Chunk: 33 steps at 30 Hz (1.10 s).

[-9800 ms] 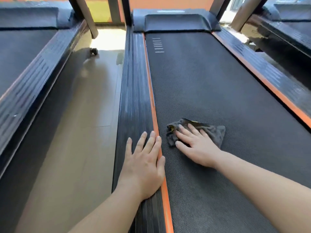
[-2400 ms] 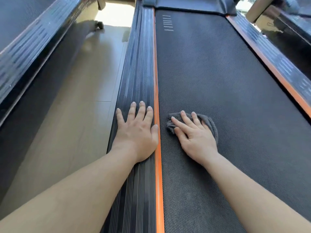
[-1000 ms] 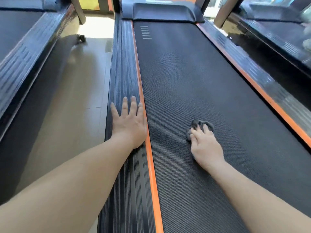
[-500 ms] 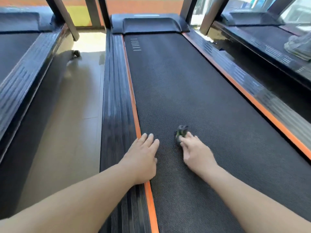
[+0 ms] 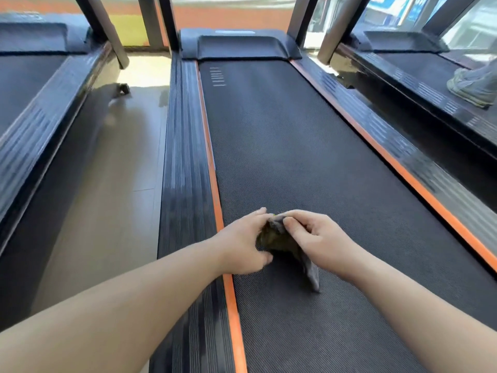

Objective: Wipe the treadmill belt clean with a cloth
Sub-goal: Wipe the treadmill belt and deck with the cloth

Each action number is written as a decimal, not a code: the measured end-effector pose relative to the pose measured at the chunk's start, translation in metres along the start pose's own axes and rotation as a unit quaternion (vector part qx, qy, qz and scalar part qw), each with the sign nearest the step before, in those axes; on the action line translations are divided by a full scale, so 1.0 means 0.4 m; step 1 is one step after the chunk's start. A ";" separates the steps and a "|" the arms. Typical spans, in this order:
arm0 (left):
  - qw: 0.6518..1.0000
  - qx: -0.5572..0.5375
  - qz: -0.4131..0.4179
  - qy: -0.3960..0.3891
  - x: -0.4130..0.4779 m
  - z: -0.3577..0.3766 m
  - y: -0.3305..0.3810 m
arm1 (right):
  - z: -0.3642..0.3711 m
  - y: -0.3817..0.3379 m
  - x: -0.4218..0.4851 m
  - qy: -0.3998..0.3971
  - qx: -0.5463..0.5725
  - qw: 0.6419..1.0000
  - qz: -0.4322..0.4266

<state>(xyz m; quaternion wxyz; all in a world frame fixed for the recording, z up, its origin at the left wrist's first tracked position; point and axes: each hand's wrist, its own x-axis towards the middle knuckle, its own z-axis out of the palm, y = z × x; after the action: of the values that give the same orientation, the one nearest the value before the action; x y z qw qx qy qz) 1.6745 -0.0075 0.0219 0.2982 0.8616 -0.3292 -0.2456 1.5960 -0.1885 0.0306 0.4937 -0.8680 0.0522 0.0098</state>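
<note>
The black textured treadmill belt (image 5: pixel 290 146) runs away from me between two orange-edged side rails. A dark grey cloth (image 5: pixel 282 242) is lifted just above the belt near its left edge, one corner hanging down to the right. My left hand (image 5: pixel 242 243) grips the cloth's left side with curled fingers. My right hand (image 5: pixel 317 235) pinches its upper right part between thumb and fingers. Both hands meet over the belt, close to the left rail.
The ribbed left side rail (image 5: pixel 185 162) with its orange strip lies beside my left wrist. Light floor (image 5: pixel 107 170) separates this machine from another treadmill (image 5: pixel 32 109) on the left. On the right treadmill (image 5: pixel 430 84) stands a person's shoe (image 5: pixel 473 87). The motor cover (image 5: pixel 239 44) sits at the far end.
My left hand left the side rail and came over to the belt to grip the cloth. The cloth, pressed flat under my right hand before, is now lifted and held between both hands.
</note>
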 end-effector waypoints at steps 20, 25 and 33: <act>0.985 -0.163 -0.028 0.059 0.147 -0.057 0.125 | -0.198 0.290 0.028 0.145 -0.265 0.940 0.160; 0.967 0.232 -0.020 0.104 0.192 0.030 0.053 | -0.202 0.354 0.046 0.126 -0.394 0.880 0.233; 0.950 0.308 0.056 -0.003 0.246 0.224 0.032 | -0.156 0.405 0.049 0.119 -0.407 0.865 0.266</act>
<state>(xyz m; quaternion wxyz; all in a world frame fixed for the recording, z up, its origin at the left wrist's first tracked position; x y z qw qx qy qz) 1.6788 -0.1171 -0.0546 0.0311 0.8910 -0.4374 -0.1177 1.5972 -0.3257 -0.0776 0.0648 -0.9396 0.3310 0.0574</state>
